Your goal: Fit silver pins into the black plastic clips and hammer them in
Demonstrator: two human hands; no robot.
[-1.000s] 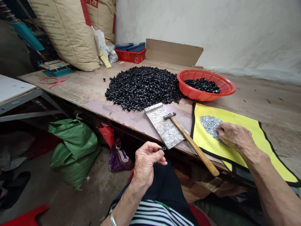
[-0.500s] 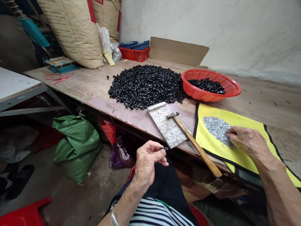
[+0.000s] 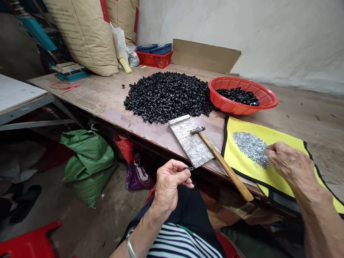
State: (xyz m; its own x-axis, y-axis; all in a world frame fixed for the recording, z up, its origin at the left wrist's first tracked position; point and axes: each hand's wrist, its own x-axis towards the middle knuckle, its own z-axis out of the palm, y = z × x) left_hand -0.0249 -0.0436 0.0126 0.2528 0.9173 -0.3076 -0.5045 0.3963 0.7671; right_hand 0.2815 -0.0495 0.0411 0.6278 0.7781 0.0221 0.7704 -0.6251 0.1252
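Observation:
Between thumb and forefinger, my left hand (image 3: 169, 184) pinches a small black plastic clip (image 3: 190, 168) just off the table's front edge. My right hand (image 3: 291, 163) is closed over the right side of a heap of tiny silvery metal pieces (image 3: 251, 145); whatever its fingertips hold is hidden. The heap lies on a yellow cloth with black edging (image 3: 279, 134). To the left, a scuffed metal plate (image 3: 188, 138) rests on the table, with a wooden-handled hammer (image 3: 228, 168) lying across it, handle past the edge.
A large pile of black clips (image 3: 166, 95) covers the middle of the table. Beside it stands a red plastic basket (image 3: 268, 102) with more black pieces. Big paper sacks (image 3: 83, 36) stand at the back left. A green sack (image 3: 86, 168) sits on the floor.
My right hand has shifted slightly right and up, its fingers drawn in more tightly at the heap's edge. My left hand keeps its pinch on the clip, nearly still.

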